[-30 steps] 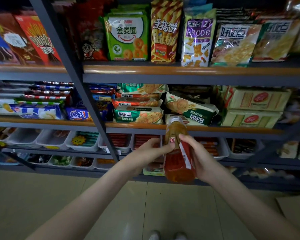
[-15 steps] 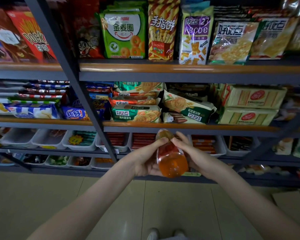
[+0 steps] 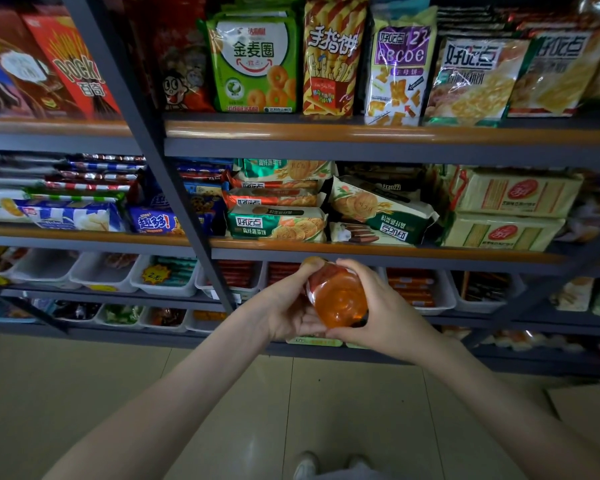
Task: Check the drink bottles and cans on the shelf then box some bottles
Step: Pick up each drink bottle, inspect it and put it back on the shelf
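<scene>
Head view: checking step, I'd judge. Left grip (image 3: 284,306) and right grip (image 3: 385,313) are both wrapped round the orange drink bottle (image 3: 338,297), base tipped toward the camera, just below the biscuit shelf (image 3: 395,252). Next call: finish the inspection, then carry it off for boxing.

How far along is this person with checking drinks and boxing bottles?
Early, it seems. Done: nothing shows as boxed; no filled box is in view. In hand: the left hand and right hand grip one orange drink bottle, its base tipped toward the camera, as if being inspected. Left: boxing bottles.
</scene>
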`<act>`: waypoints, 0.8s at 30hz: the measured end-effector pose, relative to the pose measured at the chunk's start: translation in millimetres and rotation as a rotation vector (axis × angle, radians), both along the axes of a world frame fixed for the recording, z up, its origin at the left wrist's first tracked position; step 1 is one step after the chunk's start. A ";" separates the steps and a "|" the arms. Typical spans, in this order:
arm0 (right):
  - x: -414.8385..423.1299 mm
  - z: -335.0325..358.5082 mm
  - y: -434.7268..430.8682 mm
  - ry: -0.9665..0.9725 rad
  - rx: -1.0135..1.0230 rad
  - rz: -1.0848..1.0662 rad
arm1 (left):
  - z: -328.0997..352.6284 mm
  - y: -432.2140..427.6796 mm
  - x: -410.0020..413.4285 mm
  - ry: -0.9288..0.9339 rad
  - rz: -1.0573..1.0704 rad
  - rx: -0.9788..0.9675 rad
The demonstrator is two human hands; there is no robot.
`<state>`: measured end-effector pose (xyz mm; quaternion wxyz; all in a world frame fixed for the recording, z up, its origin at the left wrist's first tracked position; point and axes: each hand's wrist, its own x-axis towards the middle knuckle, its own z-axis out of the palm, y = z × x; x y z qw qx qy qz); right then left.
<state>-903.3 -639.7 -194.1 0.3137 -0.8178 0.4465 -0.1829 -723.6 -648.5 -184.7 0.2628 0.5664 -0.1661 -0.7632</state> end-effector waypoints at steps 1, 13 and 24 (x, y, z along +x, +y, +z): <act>0.3 -0.7 -0.2 0.001 0.008 0.014 | 0.4 0.1 -0.3 0.005 0.004 -0.003; -15.5 16.8 -37.3 -0.488 0.112 -0.070 | -6.8 2.6 4.6 -0.975 -0.491 -0.968; -17.4 33.0 -37.5 -0.516 0.122 -0.118 | 11.3 -8.3 -3.5 -0.989 -0.383 -1.080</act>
